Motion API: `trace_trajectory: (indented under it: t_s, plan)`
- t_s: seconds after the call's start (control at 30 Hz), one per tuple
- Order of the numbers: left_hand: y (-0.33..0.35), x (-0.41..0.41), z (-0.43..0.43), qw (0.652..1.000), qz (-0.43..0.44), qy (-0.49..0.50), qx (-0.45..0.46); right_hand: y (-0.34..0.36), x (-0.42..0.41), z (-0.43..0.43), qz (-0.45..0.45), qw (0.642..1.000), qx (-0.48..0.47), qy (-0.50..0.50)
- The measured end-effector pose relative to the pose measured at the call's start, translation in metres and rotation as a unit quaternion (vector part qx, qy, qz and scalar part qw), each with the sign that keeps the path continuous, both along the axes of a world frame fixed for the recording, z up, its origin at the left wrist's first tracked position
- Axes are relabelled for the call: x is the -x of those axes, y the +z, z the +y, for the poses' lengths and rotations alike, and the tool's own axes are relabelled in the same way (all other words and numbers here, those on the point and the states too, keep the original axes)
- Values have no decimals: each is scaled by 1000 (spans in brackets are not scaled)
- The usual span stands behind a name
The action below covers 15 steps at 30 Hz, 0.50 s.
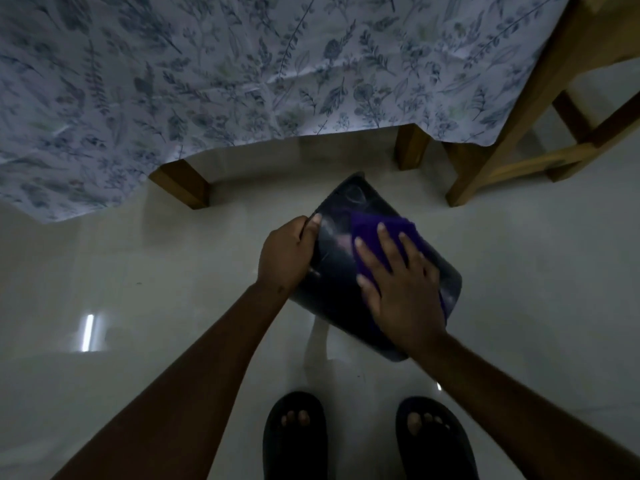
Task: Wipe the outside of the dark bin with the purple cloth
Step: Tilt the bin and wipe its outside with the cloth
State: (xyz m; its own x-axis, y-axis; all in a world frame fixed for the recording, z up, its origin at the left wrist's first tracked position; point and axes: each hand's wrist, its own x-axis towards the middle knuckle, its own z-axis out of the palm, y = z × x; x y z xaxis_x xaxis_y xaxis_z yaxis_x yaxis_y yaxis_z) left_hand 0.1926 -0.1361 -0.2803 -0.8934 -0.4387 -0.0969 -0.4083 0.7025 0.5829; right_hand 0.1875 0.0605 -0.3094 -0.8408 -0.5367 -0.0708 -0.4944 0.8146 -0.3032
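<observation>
The dark bin point(337, 271) is held tipped above the pale tiled floor point(138, 271), just in front of the person's sandalled feet point(294, 434). Its long axis slants from near right to far left, toward the wooden table leg point(183, 183). The left hand point(285, 256) is closed round the bin's left edge, thumb on top. The right hand point(398, 285) lies flat with fingers spread, pressing the purple cloth point(370, 233) against the bin's upturned side.

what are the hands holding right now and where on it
The left hand grips the dark bin by its left edge. The right hand presses the purple cloth flat against its side.
</observation>
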Motion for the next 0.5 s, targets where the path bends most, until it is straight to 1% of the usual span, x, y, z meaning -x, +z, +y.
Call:
trace_trajectory:
  t_s: [0.03, 0.1, 0.13, 0.17, 0.27, 0.33, 0.37, 0.43, 0.5]
  plan:
    - [0, -1, 3, 1000, 10, 11, -8, -1, 20, -4, -17, 999, 8, -33]
    - [-2, -6, 8, 999, 25, 32, -19, -2, 61, -10, -89, 991, 27, -99]
    - [-5, -9, 7, 999, 23, 36, -19, -3, 69, -11, -114, 986, 30, -116]
    - [-5, -11, 7, 999, 17, 36, -14, -3, 67, -11, -119, 985, 28, -120]
    - [-4, -11, 1, 999, -18, 20, 21, 1, 14, -7, -68, 994, -8, -80]
    - [-5, -7, -3, 999, -18, 12, 25, 6, -24, -8, -43, 997, -36, -52]
    - [-5, -5, -3, 1000, -12, 9, 23, 5, -31, -12, -35, 997, -36, -55]
    - [-5, -6, -2, 1000, 9, 9, 18, 5, -22, -19, -25, 997, -11, -69]
    - [-3, -7, 3, 999, 28, 26, 3, 2, 7, -26, -32, 995, 11, -90]
